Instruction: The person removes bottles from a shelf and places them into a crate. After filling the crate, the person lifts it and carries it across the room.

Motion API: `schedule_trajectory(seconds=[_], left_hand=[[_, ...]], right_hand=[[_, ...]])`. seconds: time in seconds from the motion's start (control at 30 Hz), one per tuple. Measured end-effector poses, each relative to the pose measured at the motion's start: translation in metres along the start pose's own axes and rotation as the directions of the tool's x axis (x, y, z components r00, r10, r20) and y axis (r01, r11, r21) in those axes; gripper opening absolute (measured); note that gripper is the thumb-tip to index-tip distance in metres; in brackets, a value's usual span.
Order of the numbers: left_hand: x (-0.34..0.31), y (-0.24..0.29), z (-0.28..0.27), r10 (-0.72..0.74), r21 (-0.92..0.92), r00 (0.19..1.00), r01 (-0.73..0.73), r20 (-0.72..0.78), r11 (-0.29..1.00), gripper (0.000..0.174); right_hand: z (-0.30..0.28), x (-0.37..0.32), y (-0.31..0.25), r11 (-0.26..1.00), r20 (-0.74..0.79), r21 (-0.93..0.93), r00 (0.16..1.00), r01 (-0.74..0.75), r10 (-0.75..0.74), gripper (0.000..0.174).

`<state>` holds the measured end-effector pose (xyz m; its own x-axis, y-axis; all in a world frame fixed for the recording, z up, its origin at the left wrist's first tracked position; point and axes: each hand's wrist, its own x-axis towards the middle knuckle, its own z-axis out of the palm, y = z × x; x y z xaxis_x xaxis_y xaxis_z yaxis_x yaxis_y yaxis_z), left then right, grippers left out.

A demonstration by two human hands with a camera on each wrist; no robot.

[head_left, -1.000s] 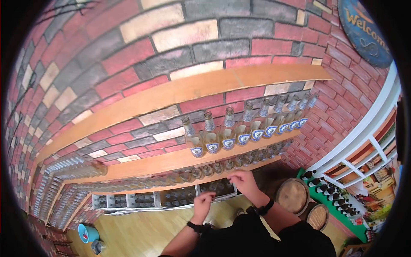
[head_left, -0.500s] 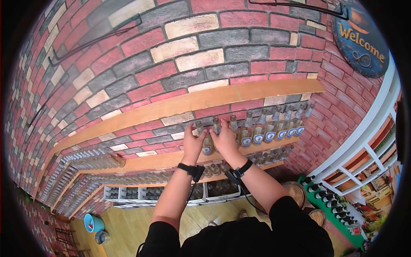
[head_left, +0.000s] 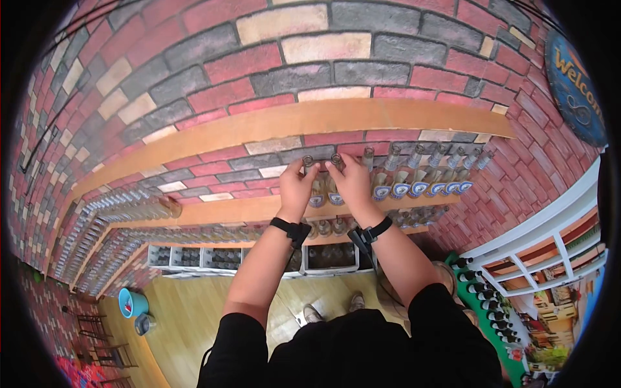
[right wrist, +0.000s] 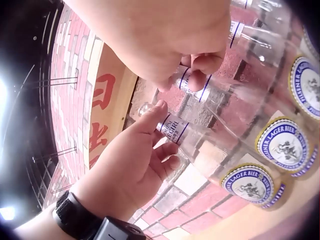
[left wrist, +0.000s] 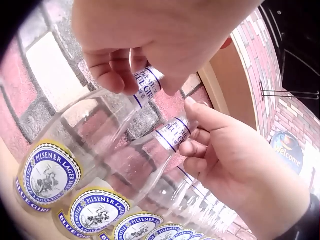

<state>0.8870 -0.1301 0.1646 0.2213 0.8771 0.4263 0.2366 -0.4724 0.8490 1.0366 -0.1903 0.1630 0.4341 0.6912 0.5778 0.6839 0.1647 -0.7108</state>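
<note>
My left hand point(head_left: 296, 189) grips the neck of the leftmost bottle point(head_left: 316, 196) in the row on the middle shelf. Beside it, my right hand point(head_left: 352, 185) holds the neck of the second bottle point(head_left: 334, 197). In the left wrist view, the fingers of the left hand point(left wrist: 150, 40) curl behind the first neck, and the right hand point(left wrist: 235, 165) pinches the other with its thumb on the near side. Both are clear glass with blue and white labels point(left wrist: 50, 174), upright and close together on the shelf board point(head_left: 259, 208). Their bases appear to rest on the board.
More clear bottles point(head_left: 401, 184) continue the row to the right. An upper shelf point(head_left: 291, 123) runs above. Lower down are another bottle row point(head_left: 323, 227) and crates point(head_left: 223, 257). A blue bucket point(head_left: 132, 302) stands on the floor at left, dark bottles point(head_left: 495, 304) at right.
Both hands rose from below the shelf to the two leftmost bottles and took hold of their necks. Over the last half second the hands stay there while the head view shifts.
</note>
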Motion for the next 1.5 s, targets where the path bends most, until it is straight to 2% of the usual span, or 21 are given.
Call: schedule_trajectory(seconds=[0.03, 0.13, 0.2, 0.3, 0.37, 0.4, 0.5, 0.53, 0.6, 0.7, 0.8, 0.97, 1.07, 1.17, 1.3, 1.5], left_hand=[[-0.005, -0.001, -0.002, 0.054, -0.027, 0.998, -0.055, -0.034, 0.998, 0.026], [-0.023, 0.0, -0.019, 0.034, -0.107, 0.997, -0.041, -0.074, 0.993, 0.025], [-0.041, 0.01, -0.041, -0.012, -0.082, 0.998, 0.007, -0.056, 0.997, 0.022], [-0.075, 0.021, -0.068, 0.014, -0.166, 1.0, -0.018, -0.023, 0.986, 0.021], [-0.103, 0.019, -0.081, -0.051, -0.112, 0.999, 0.05, -0.002, 0.992, 0.023], [-0.117, 0.016, -0.083, -0.074, -0.081, 0.997, 0.073, -0.002, 0.994, 0.024], [-0.161, -0.028, -0.078, -0.281, -0.079, 0.959, 0.283, 0.038, 0.956, 0.027], [-0.174, -0.046, -0.074, -0.318, -0.061, 0.947, 0.321, 0.05, 0.945, 0.026], [-0.2, -0.082, -0.063, -0.404, -0.103, 0.912, 0.41, 0.07, 0.906, 0.026], [-0.232, -0.132, -0.042, -0.481, -0.138, 0.873, 0.488, 0.082, 0.862, 0.026], [-0.248, -0.166, -0.025, -0.514, -0.159, 0.85, 0.526, 0.11, 0.836, 0.027], [-0.262, -0.221, -0.001, -0.461, -0.052, 0.88, 0.468, 0.11, 0.882, 0.03], [-0.274, -0.252, 0.014, -0.479, -0.073, 0.874, 0.485, 0.086, 0.871, 0.033], [-0.28, -0.266, 0.023, -0.496, -0.105, 0.865, 0.501, 0.076, 0.859, 0.033], [-0.284, -0.277, 0.03, -0.513, -0.08, 0.856, 0.517, 0.073, 0.852, 0.035], [-0.275, -0.286, 0.039, -0.502, -0.077, 0.863, 0.505, 0.05, 0.86, 0.035]], right_hand=[[-0.007, -0.006, -0.009, 1.0, 0.019, -0.006, 1.0, -0.012, 0.012, 0.041], [-0.025, -0.019, -0.034, 0.995, 0.104, 0.086, 0.994, -0.044, 0.035, 0.036], [-0.036, -0.032, -0.04, 0.967, 0.053, 0.244, 0.995, 0.07, -0.086, 0.027], [-0.06, -0.056, -0.057, 0.974, 0.142, 0.223, 0.988, 0.034, -0.067, 0.025], [-0.063, -0.076, -0.057, 0.974, 0.17, 0.224, 0.985, -0.028, -0.011, 0.027], [-0.061, -0.086, -0.052, 0.975, 0.182, 0.22, 0.983, -0.042, 0.002, 0.027], [-0.046, -0.13, -0.013, 0.967, 0.266, 0.188, 0.956, -0.174, 0.12, 0.03], [-0.039, -0.144, -0.001, 0.964, 0.279, 0.191, 0.952, -0.183, 0.126, 0.032], [-0.024, -0.172, 0.024, 0.936, 0.339, 0.192, 0.915, -0.296, 0.22, 0.032], [0.002, -0.208, 0.06, 0.928, 0.349, 0.157, 0.898, -0.339, 0.269, 0.03], [0.027, -0.234, 0.093, 0.914, 0.351, 0.141, 0.883, -0.38, 0.313, 0.028], [0.062, -0.27, 0.146, 0.918, 0.339, 0.004, 0.864, -0.396, 0.371, 0.03], [0.073, -0.28, 0.156, 0.885, 0.323, 0.035, 0.844, -0.464, 0.429, 0.025], [0.086, -0.298, 0.175, 0.846, 0.323, 0.084, 0.817, -0.527, 0.477, 0.027], [0.098, -0.307, 0.181, 0.855, 0.294, 0.074, 0.831, -0.513, 0.473, 0.031], [0.12, -0.32, 0.195, 0.828, 0.324, 0.039, 0.791, -0.559, 0.519, 0.029]])
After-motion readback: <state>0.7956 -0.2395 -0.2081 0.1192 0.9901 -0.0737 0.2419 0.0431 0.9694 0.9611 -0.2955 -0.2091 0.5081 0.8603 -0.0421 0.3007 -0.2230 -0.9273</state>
